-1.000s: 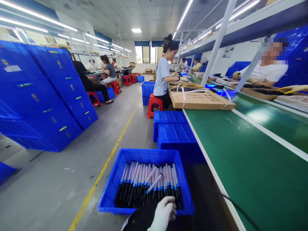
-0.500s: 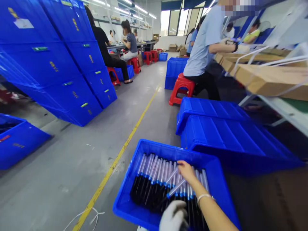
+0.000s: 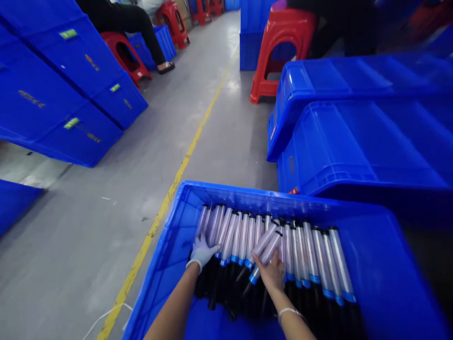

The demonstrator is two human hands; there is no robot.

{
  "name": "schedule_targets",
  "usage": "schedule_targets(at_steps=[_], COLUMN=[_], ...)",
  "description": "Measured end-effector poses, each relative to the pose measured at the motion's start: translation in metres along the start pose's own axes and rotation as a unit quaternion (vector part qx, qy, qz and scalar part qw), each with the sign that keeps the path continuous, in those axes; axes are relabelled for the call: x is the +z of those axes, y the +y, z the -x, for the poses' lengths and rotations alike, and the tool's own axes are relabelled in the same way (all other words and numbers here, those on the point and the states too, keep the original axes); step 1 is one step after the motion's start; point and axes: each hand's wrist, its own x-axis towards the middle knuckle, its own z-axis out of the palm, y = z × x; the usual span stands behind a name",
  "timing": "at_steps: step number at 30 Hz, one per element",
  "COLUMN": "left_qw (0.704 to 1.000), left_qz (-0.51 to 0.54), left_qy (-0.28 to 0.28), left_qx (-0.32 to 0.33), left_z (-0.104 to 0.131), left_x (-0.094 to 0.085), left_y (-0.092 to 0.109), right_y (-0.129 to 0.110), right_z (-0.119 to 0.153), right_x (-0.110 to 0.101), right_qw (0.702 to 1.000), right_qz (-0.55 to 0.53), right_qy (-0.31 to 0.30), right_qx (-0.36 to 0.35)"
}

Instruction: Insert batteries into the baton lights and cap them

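Note:
A blue plastic bin (image 3: 354, 208) stands in front of me, holding a row of slim tubes (image 3: 306, 252) with transparent upper parts, black tops, blue bands and black lower ends. On the row's left end lies my left hand (image 3: 202, 252) in a white glove, thumb spread away from the fingers. My right hand (image 3: 272, 274), bare and with a white band at the wrist, is closed around a slanted tube (image 3: 272, 246) on top of the row. A second slanted tube (image 3: 262, 243) rests just left of it. The right fingertips are partly hidden.
Blue bins (image 3: 382, 141) lie on their sides at the right. Stacked blue bins (image 3: 78, 89) stand at the left. Red stools (image 3: 264, 85) and a seated person's leg (image 3: 148, 42) are farther off. A yellow line (image 3: 170, 193) runs along the grey floor.
My view has dropped closer to the bin. My gloved left hand has moved from the bin's near edge to the tubes at left. My right hand is now lower on the slanted tubes.

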Motion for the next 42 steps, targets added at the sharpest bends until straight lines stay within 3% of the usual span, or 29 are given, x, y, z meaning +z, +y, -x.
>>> schedule_targets(at_steps=[3, 6, 11, 17, 22, 27, 32, 37, 42], left_qw=[1.0, 0.999, 0.978, 0.889, 0.845, 0.829, 0.826, 0.824, 0.833], left_qz=[-0.01, 0.028, 0.158, 0.355, 0.411, 0.439, 0.448, 0.436, 0.431], left_qy=[0.002, -0.027, -0.121, -0.264, -0.319, -0.326, -0.323, -0.339, -0.309], left_qx=[0.011, 0.037, 0.058, 0.121, 0.128, 0.118, 0.116, 0.126, 0.16], left_z=[-0.012, -0.001, 0.028, 0.054, 0.065, 0.07, 0.087, 0.125, 0.17], left_x=[0.018, 0.034, 0.055, 0.065, 0.059, 0.051, 0.021, -0.045, -0.109], left_y=[0.001, 0.005, 0.016, 0.032, 0.04, 0.039, 0.06, 0.097, 0.122], right_y=[-0.009, 0.001, 0.023, 0.024, 0.009, -0.006, -0.027, -0.071, -0.119], right_z=[-0.014, -0.011, -0.01, 0.0, 0.019, 0.031, 0.058, 0.113, 0.176], right_x=[0.03, 0.036, 0.02, -0.005, -0.021, -0.033, -0.048, -0.073, -0.104], right_qw=[0.999, 0.998, 0.988, 0.944, 0.921, 0.912, 0.903, 0.894, 0.89], right_qz=[-0.002, -0.033, -0.137, -0.262, -0.302, -0.32, -0.338, -0.358, -0.361], right_qy=[0.042, 0.033, -0.05, -0.199, -0.242, -0.254, -0.262, -0.269, -0.274], right_qx=[-0.01, -0.042, -0.055, 0.006, 0.031, 0.037, 0.038, 0.01, -0.039])
